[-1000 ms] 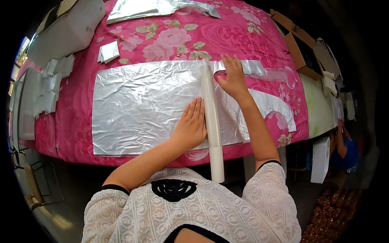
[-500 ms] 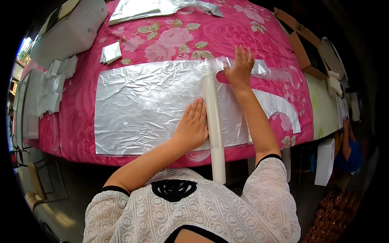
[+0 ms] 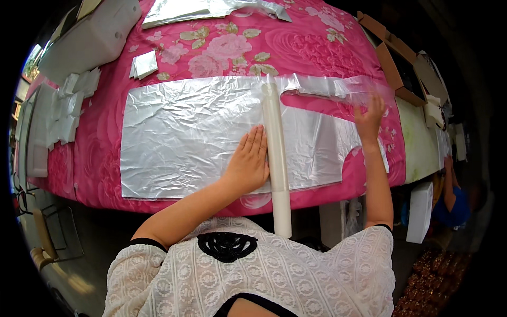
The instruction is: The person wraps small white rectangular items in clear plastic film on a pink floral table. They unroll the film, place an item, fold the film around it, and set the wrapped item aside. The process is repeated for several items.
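Note:
A thin, shiny plastic sheet (image 3: 179, 140), apron-like in outline with curved cut-outs, lies spread over the table. Across it rests a long whitish tube (image 3: 277, 142), its near end jutting past the table edge. My left hand (image 3: 248, 162) presses flat on the sheet just left of the tube, fingers straight and together. Farther right, my right hand (image 3: 371, 119) is at the end of a clear plastic strip (image 3: 327, 86) that runs off the sheet's far edge. Its fingers look slightly apart and a little blurred; nothing gripped shows in them.
Folded plastic packets (image 3: 143, 65) lie at the left, with more beside a white foam box (image 3: 87, 45). Another plastic stack (image 3: 185, 11) sits at the far edge. Cardboard boxes (image 3: 398, 68) stand at the right. Beyond them, another person's arm (image 3: 449, 182) shows.
My right hand has moved right and nearer me; the plastic strip and the sheet's right part now lie spread out flatter. My left hand stays pressed beside the tube.

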Available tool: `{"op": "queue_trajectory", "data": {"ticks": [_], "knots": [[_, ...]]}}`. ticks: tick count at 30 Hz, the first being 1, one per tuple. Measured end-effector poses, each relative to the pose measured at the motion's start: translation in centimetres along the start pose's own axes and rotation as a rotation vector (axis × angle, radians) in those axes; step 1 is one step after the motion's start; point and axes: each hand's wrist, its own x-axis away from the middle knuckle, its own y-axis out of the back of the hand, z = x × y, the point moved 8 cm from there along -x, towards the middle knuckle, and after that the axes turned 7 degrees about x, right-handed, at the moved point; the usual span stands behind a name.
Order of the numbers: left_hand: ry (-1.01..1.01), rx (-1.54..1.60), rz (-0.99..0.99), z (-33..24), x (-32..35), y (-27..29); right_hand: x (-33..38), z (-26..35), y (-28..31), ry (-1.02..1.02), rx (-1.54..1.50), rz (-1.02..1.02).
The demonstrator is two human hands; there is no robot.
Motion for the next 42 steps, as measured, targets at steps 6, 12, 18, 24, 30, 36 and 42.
{"op": "queue_trajectory", "data": {"ticks": [6, 12, 18, 24, 30, 36, 42], "knots": [[-0.03, 0.024, -0.015, -0.3, 0.0, 0.0, 9.9, 17.6, 2.9, 0.596, -0.6, 0.505], [0.029, 0.209, -0.01, 1.3, 0.7, 1.9, 10.2, 19.5, 2.8, 0.677, -0.648, 0.514], [0.078, 0.307, -0.231, 6.3, 6.1, 11.1, 9.9, 28.7, 2.2, 0.687, -0.823, 0.554], [0.51, 0.789, -0.52, 15.6, 18.6, 17.0, 6.2, 43.1, 8.7, 0.958, -1.229, 0.811], [0.761, 0.836, -0.423, 14.5, 29.5, 16.1, 5.8, 44.7, 3.3, 1.04, -0.891, 0.417], [0.993, 0.907, -0.472, 13.8, 31.5, 13.9, 7.8, 52.9, 1.3, 1.043, -0.906, 0.386], [1.117, 1.065, -0.47, 12.6, 30.0, 11.7, 8.0, 55.7, 0.5, 0.706, -1.001, 0.336]]}}
